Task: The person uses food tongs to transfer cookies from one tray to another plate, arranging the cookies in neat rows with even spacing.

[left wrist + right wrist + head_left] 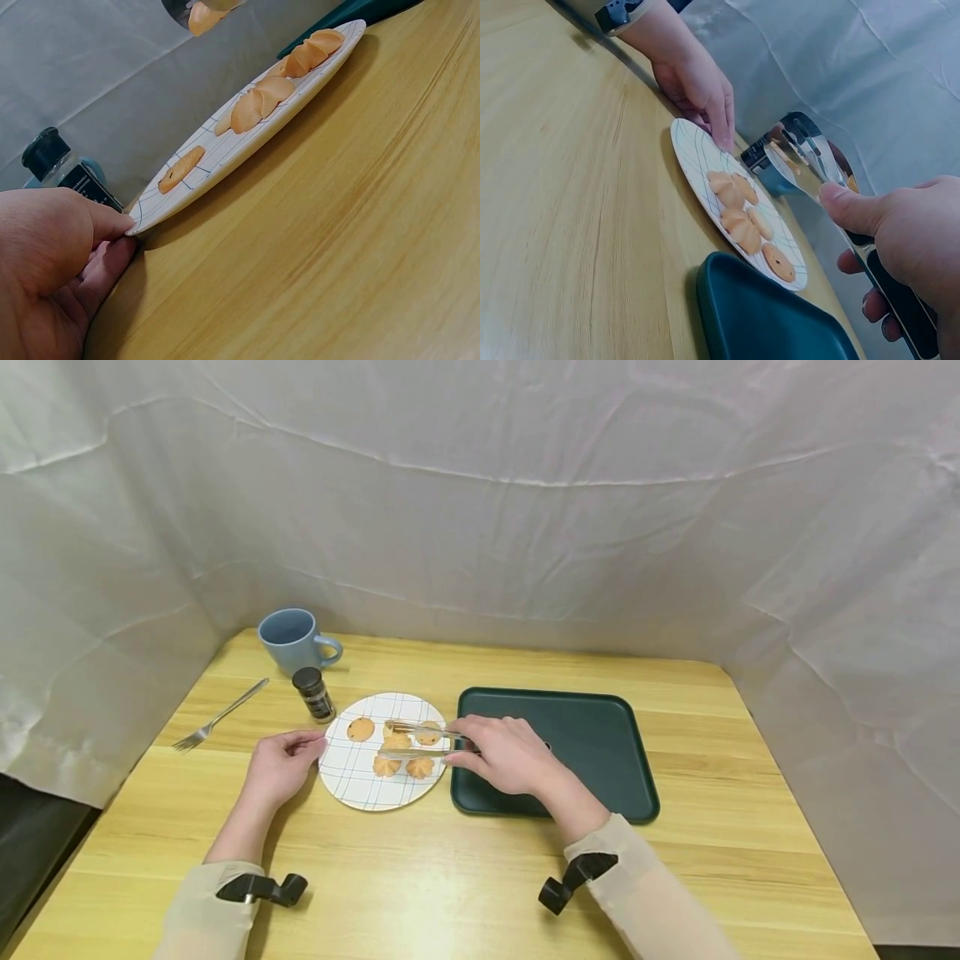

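Note:
A round white plate with a line-check pattern (352,777) carries several cookies, some round with dark specks (361,729), others fluted (420,768). At its left rim my left hand (281,766) pinches the edge, thumb on top and fingers curled below. My right hand (512,755) grips metal tongs (423,752), whose two arms stand apart over the cookies. In the left wrist view an orange-brown piece (206,16) shows at the tongs' end; I cannot tell whether it is a held cookie or a reflection.
Right of the plate lies a dark green tray (592,752), partly under my right hand. Behind the plate's left side stand a black-capped spice jar (314,695) and a blue mug (294,643). A fork (221,716) lies far left. Pale cloth (480,543) hangs around the wooden table (420,877).

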Action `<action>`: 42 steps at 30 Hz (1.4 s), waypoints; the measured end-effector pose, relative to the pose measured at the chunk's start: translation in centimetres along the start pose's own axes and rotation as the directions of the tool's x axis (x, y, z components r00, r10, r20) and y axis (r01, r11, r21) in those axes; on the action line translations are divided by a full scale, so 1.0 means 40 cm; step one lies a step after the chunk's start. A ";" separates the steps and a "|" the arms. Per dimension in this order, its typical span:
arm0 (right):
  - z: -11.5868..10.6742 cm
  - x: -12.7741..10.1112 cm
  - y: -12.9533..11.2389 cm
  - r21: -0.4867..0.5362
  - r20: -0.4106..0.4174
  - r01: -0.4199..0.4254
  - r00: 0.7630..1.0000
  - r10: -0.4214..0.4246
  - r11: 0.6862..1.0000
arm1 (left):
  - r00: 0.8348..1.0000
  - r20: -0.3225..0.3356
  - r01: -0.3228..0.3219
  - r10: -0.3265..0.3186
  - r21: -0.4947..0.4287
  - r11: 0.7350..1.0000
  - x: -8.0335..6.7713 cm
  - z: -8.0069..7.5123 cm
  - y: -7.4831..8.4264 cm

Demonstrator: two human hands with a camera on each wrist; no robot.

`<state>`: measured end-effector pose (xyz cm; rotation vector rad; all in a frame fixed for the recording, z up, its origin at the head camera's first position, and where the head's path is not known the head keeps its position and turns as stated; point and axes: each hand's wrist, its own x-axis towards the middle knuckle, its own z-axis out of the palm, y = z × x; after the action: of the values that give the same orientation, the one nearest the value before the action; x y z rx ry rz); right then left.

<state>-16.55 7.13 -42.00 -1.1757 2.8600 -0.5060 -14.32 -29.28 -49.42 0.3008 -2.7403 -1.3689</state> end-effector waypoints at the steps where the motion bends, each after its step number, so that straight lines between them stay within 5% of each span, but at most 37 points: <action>1: 0.001 0.002 -0.002 0.003 0.001 0.000 1.000 0.000 1.000 | 1.000 0.001 -0.001 0.001 0.002 1.000 0.000 0.000 0.000; 42: 0.083 0.119 -0.079 -0.093 0.112 0.038 0.993 -0.027 0.995 | 1.000 0.005 -0.004 0.004 -0.006 1.000 -0.002 -0.002 0.001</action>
<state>-17.36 0.79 -43.67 -1.2247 2.8030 -0.2977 -14.23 -29.29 -49.36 0.2912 -2.7388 -1.3790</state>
